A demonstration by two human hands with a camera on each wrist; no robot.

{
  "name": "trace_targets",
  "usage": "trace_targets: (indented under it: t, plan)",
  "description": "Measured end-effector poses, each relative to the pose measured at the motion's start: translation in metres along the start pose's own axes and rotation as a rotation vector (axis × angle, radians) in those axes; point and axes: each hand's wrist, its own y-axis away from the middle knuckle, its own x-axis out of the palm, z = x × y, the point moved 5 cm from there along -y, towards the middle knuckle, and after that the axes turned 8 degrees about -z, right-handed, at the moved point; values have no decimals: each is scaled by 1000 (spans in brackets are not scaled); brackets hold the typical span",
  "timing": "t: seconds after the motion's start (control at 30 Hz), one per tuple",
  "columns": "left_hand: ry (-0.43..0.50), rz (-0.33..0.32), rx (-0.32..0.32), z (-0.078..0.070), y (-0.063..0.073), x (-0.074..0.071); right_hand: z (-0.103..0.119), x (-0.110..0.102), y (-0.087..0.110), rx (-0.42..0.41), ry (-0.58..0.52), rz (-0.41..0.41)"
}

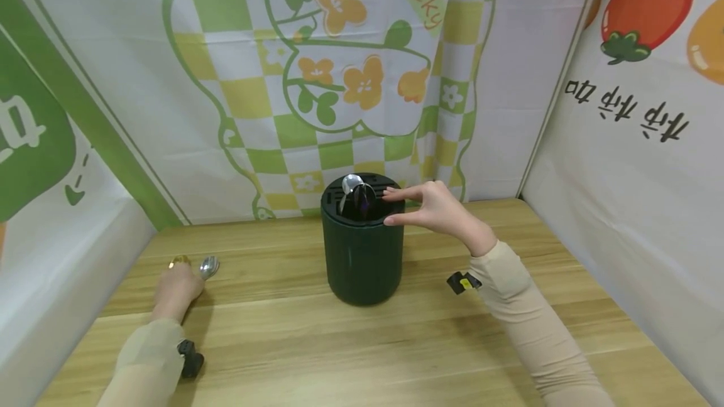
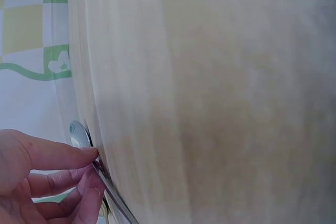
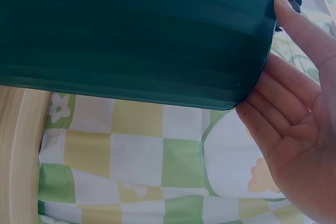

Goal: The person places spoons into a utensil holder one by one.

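A dark green cylindrical utensil holder (image 1: 364,262) with a black slotted top stands near the back of the table. A silver spoon (image 1: 351,182) and a dark spoon-like utensil (image 1: 364,198) stick up from its opening. My right hand (image 1: 435,209) is at the holder's right side, thumb and fingers spread and fairly straight, fingertips at the top rim. Over on the left, my left hand (image 1: 176,287) is low at the table. In the left wrist view its thumb and fingers pinch the handle of a silver spoon (image 2: 80,134). Something gold-coloured (image 1: 180,260) shows just beyond that hand.
The wooden table (image 1: 271,344) meets a patterned curtain (image 1: 237,99) behind the holder. White printed panels stand along the left and right sides, the right panel (image 1: 633,174) rising beside the table edge.
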Motion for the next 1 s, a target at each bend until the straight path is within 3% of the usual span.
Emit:
trace_targets:
  t: [0.23,0.53,0.87,1.0]
  plan:
    - [9,15,-22,-1,-3,2,0,0,0,10,-8,7]
    - [-16,29,5,-2,-6,3,0,0,0,8,-9,9]
    - [31,8,-17,1,-3,5,0,1,0,7,-8,6]
    - [111,30,-47,1,1,6,0,1,0,6,-7,6]
